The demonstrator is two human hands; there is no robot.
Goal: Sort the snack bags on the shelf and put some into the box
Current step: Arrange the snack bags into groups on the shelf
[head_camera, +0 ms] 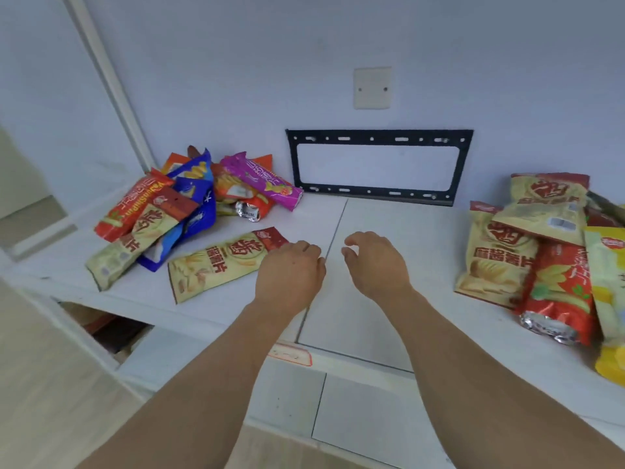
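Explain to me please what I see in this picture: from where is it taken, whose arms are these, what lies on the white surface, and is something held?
There is no machine here. The single picture comes from a wide-angle camera worn on a person's head, looking forward and down, so the two bare arms belong to that person.

The left hand and the right hand hover over the white shelf surface with loosely curled fingers. Neither holds anything.

At the left lies a mixed pile of colourful snack bags: red, blue, purple and beige. One long beige snack bag with a red end lies apart, just beside the left hand; whether they touch I cannot tell. At the right is a second pile of beige, red and yellow snack bags.

On the wall behind hangs a black metal bracket frame. No box is visible.
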